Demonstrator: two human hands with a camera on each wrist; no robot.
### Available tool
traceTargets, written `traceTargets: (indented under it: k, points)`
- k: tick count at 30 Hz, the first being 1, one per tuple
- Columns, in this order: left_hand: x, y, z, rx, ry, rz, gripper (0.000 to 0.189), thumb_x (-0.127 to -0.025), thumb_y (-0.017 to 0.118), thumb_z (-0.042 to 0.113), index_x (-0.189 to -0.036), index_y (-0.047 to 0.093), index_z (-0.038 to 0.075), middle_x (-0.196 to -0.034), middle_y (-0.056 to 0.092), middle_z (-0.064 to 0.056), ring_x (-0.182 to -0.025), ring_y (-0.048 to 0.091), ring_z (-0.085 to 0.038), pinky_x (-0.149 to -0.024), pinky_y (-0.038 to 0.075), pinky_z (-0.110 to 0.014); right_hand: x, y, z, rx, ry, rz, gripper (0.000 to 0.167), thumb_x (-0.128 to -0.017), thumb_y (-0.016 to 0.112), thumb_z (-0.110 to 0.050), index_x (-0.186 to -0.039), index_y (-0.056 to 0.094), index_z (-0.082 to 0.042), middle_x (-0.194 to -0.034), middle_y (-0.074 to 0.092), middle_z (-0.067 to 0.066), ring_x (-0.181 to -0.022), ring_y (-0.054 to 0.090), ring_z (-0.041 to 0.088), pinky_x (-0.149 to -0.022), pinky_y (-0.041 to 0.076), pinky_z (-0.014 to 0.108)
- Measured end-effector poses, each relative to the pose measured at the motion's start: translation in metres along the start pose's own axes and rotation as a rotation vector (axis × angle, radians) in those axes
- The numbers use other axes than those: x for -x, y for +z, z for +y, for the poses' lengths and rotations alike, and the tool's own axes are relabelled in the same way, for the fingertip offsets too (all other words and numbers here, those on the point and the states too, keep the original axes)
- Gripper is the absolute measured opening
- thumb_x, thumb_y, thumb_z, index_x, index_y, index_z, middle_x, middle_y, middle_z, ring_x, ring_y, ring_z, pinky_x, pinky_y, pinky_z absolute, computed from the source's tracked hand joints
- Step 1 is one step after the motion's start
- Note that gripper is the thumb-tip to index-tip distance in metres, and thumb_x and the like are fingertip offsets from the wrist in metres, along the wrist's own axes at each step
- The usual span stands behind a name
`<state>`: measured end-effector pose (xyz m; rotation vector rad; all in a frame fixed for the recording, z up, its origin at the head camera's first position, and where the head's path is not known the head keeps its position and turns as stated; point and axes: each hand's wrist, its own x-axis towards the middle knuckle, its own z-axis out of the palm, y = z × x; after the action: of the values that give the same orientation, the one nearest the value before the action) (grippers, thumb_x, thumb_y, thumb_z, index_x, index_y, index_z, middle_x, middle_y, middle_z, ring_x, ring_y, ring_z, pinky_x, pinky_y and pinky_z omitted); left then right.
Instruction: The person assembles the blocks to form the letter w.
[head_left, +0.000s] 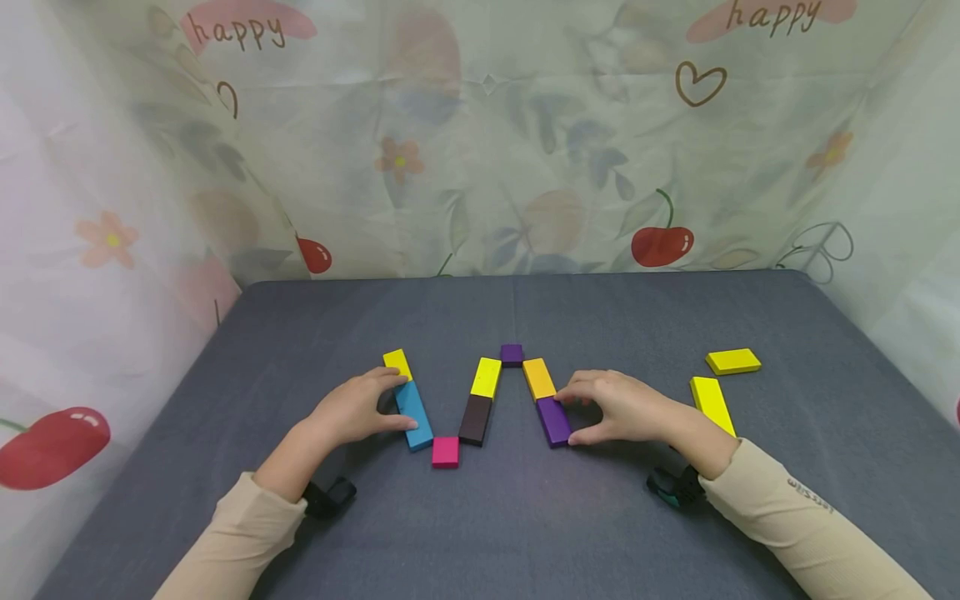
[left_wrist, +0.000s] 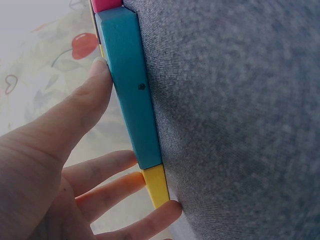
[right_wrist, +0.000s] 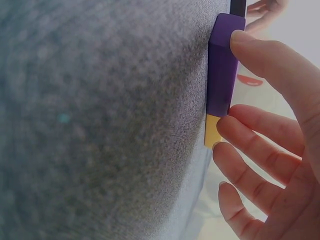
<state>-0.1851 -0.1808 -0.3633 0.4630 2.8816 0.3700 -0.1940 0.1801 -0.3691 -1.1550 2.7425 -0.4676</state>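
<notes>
Flat blocks lie in a zigzag on the dark grey cloth. My left hand point(head_left: 362, 408) rests against the left leg, its thumb and fingertips along the side of a blue block point(head_left: 413, 414) and a yellow block point(head_left: 398, 362). On the right leg, my right hand point(head_left: 624, 407) touches a purple block point(head_left: 554, 422) with thumb and fingertips, near its joint with an orange-yellow block point(head_left: 538, 379). Between the legs, a pink block point(head_left: 446, 452), a dark brown block point(head_left: 476, 419), another yellow block point(head_left: 486, 378) and a small purple block point(head_left: 512, 356) continue the line.
Two loose yellow blocks lie at the right, one point(head_left: 733, 361) farther back and one point(head_left: 712, 404) partly behind my right forearm. Black wrist straps point(head_left: 330, 498) hang near the cloth. A patterned curtain point(head_left: 487, 167) stands behind the table.
</notes>
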Motion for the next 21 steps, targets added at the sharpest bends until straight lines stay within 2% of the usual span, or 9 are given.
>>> traceTargets:
  k: [6,11,21]
  points:
    - [0.0,0.001,-0.001,-0.004,0.003,0.007,0.075,-0.077,0.071,0.048,-0.133,0.05,0.003,-0.141,0.044,-0.021,-0.127,0.045,-0.039,-0.1,0.042,-0.054,0.0,-0.001,0.0,-0.005,0.012,-0.012,0.051,-0.076,0.075,-0.039,-0.118,0.064,-0.012,-0.102,0.064,-0.004,-0.088,0.057,0.009,-0.076,0.051,0.027]
    - [0.0,0.001,-0.001,-0.002,0.001,0.006,0.076,-0.077,0.071,0.048,-0.134,0.05,0.003,-0.141,0.044,-0.021,-0.127,0.045,-0.039,-0.1,0.042,-0.054,0.002,-0.005,0.002,-0.059,0.055,-0.023,0.05,-0.076,0.075,-0.04,-0.118,0.063,-0.015,-0.105,0.063,-0.004,-0.092,0.059,0.012,-0.08,0.053,0.031]
    - [0.0,0.0,0.0,-0.004,-0.003,-0.002,0.076,-0.077,0.071,0.048,-0.134,0.049,0.002,-0.141,0.044,-0.021,-0.127,0.045,-0.039,-0.101,0.041,-0.054,0.017,-0.018,0.012,-0.106,0.053,0.029,0.047,-0.078,0.074,-0.035,-0.116,0.063,-0.012,-0.105,0.064,0.0,-0.092,0.058,0.017,-0.078,0.052,0.034]
